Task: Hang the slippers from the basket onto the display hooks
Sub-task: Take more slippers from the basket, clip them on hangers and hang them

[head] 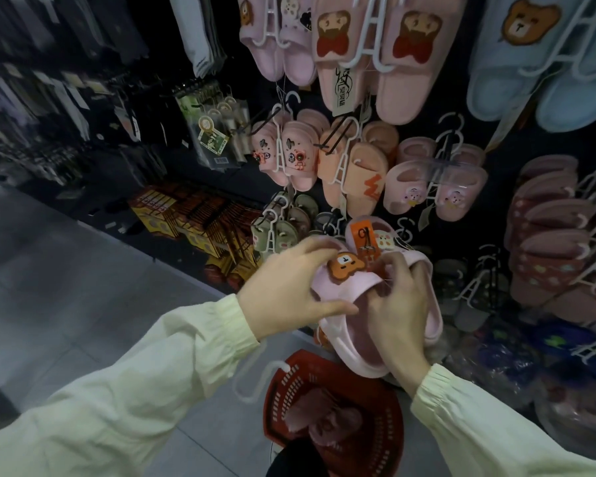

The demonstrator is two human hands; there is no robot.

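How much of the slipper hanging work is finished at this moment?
Done: many pairs, like the pink animal-face slippers, already hang. In hand: the left hand and right hand grip a pink bear-patch pair, not yet hung. Left: blurry pinkish slippers lie in the red basket.

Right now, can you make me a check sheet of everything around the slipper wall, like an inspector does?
Surface: grey tiled floor.
Job's things: pink slippers with a bear patch and an orange tag, held up in front of the display wall; red basket on the floor below, with blurred pinkish fluffy things inside.
Clutter: white hanger dangling below the left wrist; yellow boxes stacked at the wall's foot.
Hands: left hand and right hand both grip the pink slippers, fingers curled round them.
Cables: nothing seen.
Surroundings: the wall is full of hung slippers, such as a pink pair and a blue pair; packets hang further left.
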